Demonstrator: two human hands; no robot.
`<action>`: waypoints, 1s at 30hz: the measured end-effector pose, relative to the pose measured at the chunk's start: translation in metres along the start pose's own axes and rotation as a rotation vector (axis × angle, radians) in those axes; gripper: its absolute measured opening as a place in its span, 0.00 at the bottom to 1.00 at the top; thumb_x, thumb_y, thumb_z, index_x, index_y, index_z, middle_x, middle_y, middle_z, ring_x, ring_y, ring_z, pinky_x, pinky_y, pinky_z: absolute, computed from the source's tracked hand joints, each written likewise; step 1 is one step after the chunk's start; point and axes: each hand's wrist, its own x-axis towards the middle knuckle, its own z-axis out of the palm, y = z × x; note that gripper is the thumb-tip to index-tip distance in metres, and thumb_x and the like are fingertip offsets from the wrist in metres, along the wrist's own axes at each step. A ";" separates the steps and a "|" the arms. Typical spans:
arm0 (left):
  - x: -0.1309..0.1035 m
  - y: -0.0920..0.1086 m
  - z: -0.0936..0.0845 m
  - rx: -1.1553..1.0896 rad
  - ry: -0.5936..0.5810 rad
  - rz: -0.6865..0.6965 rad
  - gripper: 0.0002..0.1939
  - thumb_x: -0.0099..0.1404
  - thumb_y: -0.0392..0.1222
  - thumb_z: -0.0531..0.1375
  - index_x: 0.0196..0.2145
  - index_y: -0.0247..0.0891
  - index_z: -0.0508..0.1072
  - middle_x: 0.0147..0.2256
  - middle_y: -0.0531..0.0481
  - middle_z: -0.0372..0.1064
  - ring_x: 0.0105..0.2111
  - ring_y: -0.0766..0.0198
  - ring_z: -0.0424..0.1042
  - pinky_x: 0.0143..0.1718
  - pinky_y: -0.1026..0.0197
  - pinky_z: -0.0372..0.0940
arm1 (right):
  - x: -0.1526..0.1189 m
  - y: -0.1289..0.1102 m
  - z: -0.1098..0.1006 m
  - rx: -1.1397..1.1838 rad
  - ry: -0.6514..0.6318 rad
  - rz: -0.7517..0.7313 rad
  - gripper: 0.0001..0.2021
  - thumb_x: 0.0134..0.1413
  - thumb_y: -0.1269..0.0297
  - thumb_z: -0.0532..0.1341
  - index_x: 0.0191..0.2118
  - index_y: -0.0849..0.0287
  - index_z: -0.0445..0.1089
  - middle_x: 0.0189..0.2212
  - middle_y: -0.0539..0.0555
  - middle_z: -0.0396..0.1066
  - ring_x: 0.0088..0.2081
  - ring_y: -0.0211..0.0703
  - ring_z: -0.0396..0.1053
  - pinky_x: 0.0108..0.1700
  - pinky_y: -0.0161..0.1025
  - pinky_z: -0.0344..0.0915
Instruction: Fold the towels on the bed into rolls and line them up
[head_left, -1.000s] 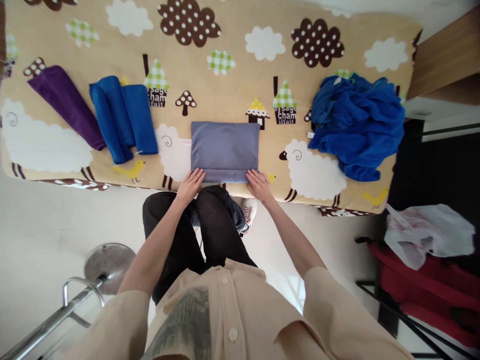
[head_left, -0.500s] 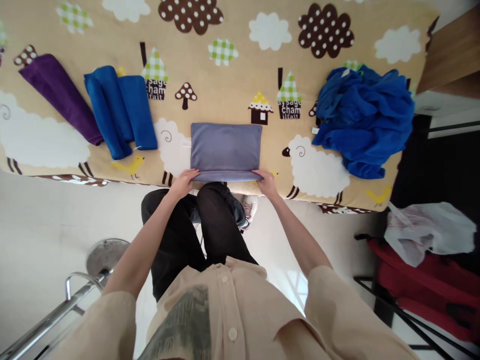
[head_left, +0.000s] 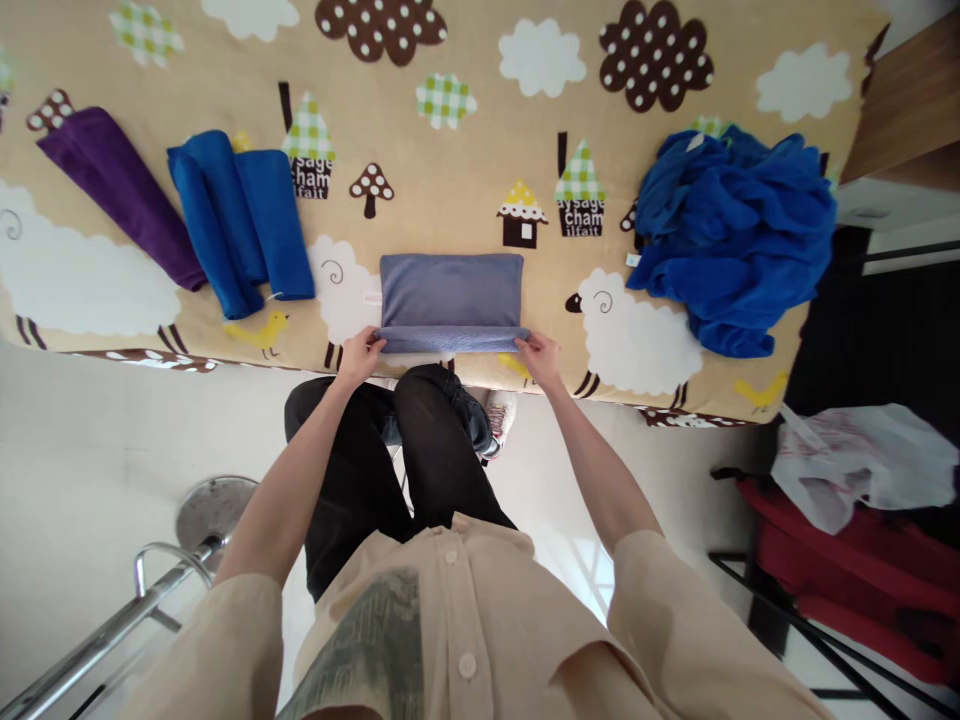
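A grey-blue towel [head_left: 451, 288] lies flat before me on the patterned cloth, its near edge turned over into a narrow strip. My left hand [head_left: 361, 357] pinches the left end of that strip. At the right end, my right hand [head_left: 540, 358] pinches the same strip between thumb and fingers. A small white tag sticks out from the towel's left side. Two folded blue towels [head_left: 276, 225] lie left of it, and a folded purple towel [head_left: 124, 195] is farther left.
A crumpled heap of blue cloths [head_left: 739, 240] lies at the right on the patterned cloth [head_left: 450, 195]. Beyond the table's right end are a white plastic bag [head_left: 862, 462] and a red bag [head_left: 847, 570]. A chrome-framed stool [head_left: 150, 610] stands at the lower left.
Both hands have turned the towel's near edge up and over, so a lighter, textured strip now shows. The towel's far edge has shifted slightly toward me.
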 end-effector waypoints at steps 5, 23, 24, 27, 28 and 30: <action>-0.009 -0.002 0.001 0.018 0.093 0.115 0.25 0.68 0.40 0.59 0.61 0.33 0.69 0.52 0.35 0.75 0.50 0.50 0.77 0.56 0.48 0.70 | -0.012 -0.008 -0.003 -0.257 0.138 -0.160 0.22 0.61 0.46 0.60 0.46 0.60 0.76 0.42 0.64 0.79 0.47 0.57 0.75 0.53 0.56 0.72; -0.005 -0.010 0.019 0.368 -0.162 0.587 0.32 0.71 0.29 0.43 0.70 0.31 0.63 0.70 0.32 0.56 0.73 0.47 0.54 0.74 0.37 0.50 | -0.013 -0.022 0.004 -0.696 -0.318 -0.585 0.29 0.63 0.77 0.49 0.67 0.58 0.69 0.66 0.58 0.67 0.69 0.52 0.63 0.71 0.59 0.55; -0.008 -0.015 0.016 0.348 -0.198 0.604 0.33 0.70 0.27 0.44 0.69 0.30 0.64 0.70 0.32 0.57 0.72 0.48 0.55 0.73 0.39 0.52 | -0.019 -0.019 0.000 -0.672 -0.344 -0.592 0.28 0.63 0.76 0.51 0.66 0.57 0.70 0.66 0.58 0.68 0.68 0.52 0.64 0.70 0.58 0.55; -0.015 -0.023 0.010 0.226 -0.243 0.595 0.33 0.65 0.27 0.46 0.66 0.30 0.68 0.68 0.34 0.61 0.70 0.50 0.59 0.72 0.43 0.56 | -0.032 -0.006 -0.006 -0.533 -0.308 -0.506 0.26 0.59 0.72 0.56 0.63 0.57 0.73 0.62 0.59 0.73 0.64 0.54 0.69 0.68 0.57 0.59; -0.015 -0.024 0.009 0.169 -0.216 0.562 0.32 0.65 0.28 0.47 0.65 0.31 0.69 0.67 0.35 0.63 0.69 0.51 0.61 0.71 0.45 0.57 | -0.032 -0.003 -0.005 -0.465 -0.259 -0.451 0.26 0.57 0.71 0.58 0.61 0.57 0.73 0.60 0.59 0.75 0.62 0.54 0.70 0.67 0.57 0.61; -0.010 -0.022 0.008 0.052 -0.124 0.443 0.28 0.65 0.31 0.50 0.61 0.33 0.72 0.63 0.37 0.69 0.64 0.52 0.68 0.68 0.48 0.62 | -0.027 0.003 0.000 -0.320 -0.138 -0.332 0.23 0.56 0.67 0.60 0.57 0.58 0.75 0.56 0.59 0.77 0.58 0.55 0.73 0.64 0.55 0.65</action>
